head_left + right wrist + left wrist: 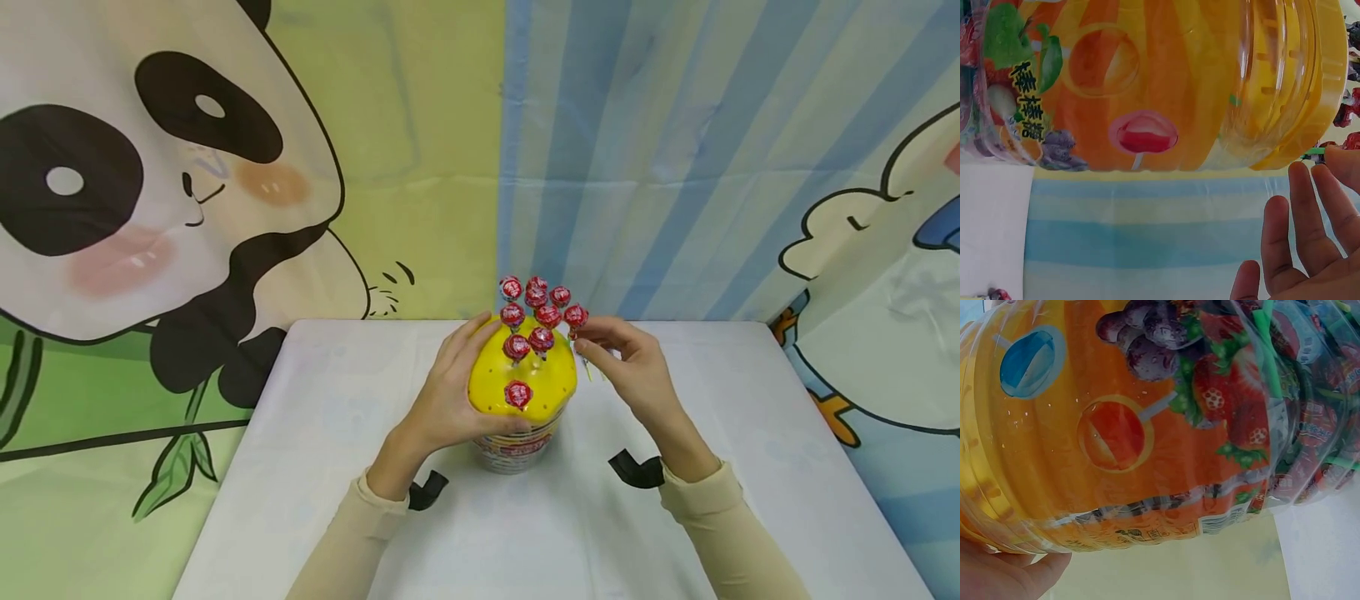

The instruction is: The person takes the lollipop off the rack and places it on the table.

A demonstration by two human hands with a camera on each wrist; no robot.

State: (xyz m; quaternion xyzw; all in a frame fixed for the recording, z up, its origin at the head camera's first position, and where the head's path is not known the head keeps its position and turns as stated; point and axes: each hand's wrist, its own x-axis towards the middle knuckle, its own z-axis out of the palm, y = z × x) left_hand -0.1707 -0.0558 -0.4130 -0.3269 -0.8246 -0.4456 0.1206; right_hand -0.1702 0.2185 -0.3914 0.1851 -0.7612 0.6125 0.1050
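Note:
A clear plastic jar with a fruit-printed label stands upright on the table under a yellow lid. Several red-wrapped lollipops stick up from holes in that lid. My left hand grips the lid's left side, thumb at the front. At the lid's right edge, my right hand pinches a lollipop just under its wrapped head. The right wrist view shows its green stick between thumb and forefinger, beside the lid. More wrapped lollipops are visible inside the jar.
The jar stands near the back of a white-covered table. Behind it hangs a printed curtain with a panda. A red wrapped candy shows at the lower left corner of the right wrist view.

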